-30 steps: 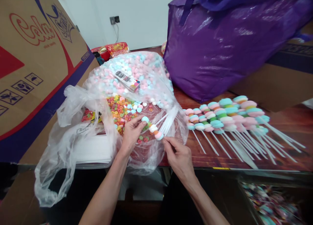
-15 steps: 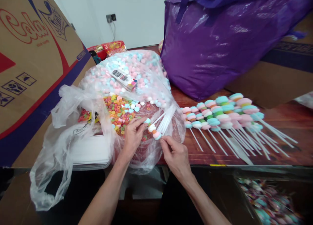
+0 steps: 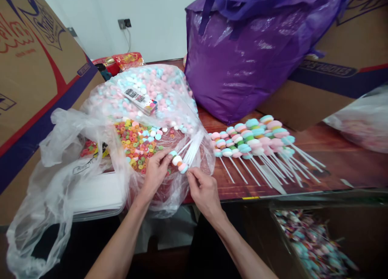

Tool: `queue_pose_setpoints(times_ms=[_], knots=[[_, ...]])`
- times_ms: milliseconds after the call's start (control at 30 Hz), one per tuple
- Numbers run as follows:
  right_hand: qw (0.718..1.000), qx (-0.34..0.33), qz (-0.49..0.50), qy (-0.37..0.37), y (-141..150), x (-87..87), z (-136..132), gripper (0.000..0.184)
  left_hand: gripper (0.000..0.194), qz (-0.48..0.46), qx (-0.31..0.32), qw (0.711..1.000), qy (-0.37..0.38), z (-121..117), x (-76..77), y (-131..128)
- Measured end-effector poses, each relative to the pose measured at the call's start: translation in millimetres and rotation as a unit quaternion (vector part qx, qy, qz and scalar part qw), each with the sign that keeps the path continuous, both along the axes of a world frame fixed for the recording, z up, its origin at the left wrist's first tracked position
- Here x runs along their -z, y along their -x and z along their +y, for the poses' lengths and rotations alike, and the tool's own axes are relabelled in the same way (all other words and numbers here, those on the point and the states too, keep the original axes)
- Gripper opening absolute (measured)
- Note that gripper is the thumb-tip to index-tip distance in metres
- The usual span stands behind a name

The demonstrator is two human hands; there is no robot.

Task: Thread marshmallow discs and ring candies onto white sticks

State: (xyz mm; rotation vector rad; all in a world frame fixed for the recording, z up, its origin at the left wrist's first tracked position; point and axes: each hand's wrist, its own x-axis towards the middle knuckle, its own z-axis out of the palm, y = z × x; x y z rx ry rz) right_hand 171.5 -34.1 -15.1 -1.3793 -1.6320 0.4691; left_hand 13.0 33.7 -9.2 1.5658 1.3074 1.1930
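A candy skewer [image 3: 180,164] is held between my two hands, with blue, white, orange and pink pieces threaded in a row. My left hand [image 3: 156,170] pinches the blue piece at its upper end. At the lower end, the fingertips of my right hand [image 3: 204,190] close on the skewer; the stick there is mostly hidden by them. Just behind lie loose white sticks [image 3: 194,146] on clear plastic. Beside my left hand are ring-shaped gummies [image 3: 138,143] in several colours. Finished-looking candy skewers [image 3: 254,137] lie in a stacked row to the right.
A big clear bag of pastel candies [image 3: 169,83] carries a stack of printed labels [image 3: 141,101]. Behind stands a purple bag [image 3: 236,60]. Cartons [image 3: 39,81] flank the table. White sheets [image 3: 93,194] lie at left under plastic. An open box of wrapped candy [image 3: 312,242] sits below right.
The view has swung to the right, so everything appears shifted left. Both hands keep their hold on the candy skewer, with little change in its arrangement.
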Motion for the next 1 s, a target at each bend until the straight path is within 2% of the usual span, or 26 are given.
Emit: queue_pose_setpoints(times_ms=[200,467,667,733,833,1000], knots=[[1.000,0.020,-0.016,0.000,1,0.1,0,0.026,0.027,0.029,-0.002,0.999,-0.040,-8,-3.8,-7],[0.998,0.044,-0.034,0.016,2,-3.2,-1,0.028,0.027,-0.007,0.033,0.999,-0.004,-9,4.8,-10],[0.998,0.053,-0.002,0.020,-2,-7.6,-2,0.030,0.035,-0.026,0.048,0.998,0.023,-11,-2.1,-14],[0.998,0.063,-0.012,0.010,-14,-10.8,-2,0.030,0.043,-0.044,0.053,0.997,0.032,-10,-3.9,-13],[0.991,0.120,-0.055,-0.020,-44,-14.8,2,0.029,0.055,-0.062,0.034,0.997,0.030,-9,-1.4,-9],[0.956,0.233,-0.163,-0.064,-98,-12.7,24,0.029,0.037,-0.061,-0.034,0.997,0.013,-6,8.6,-3]])
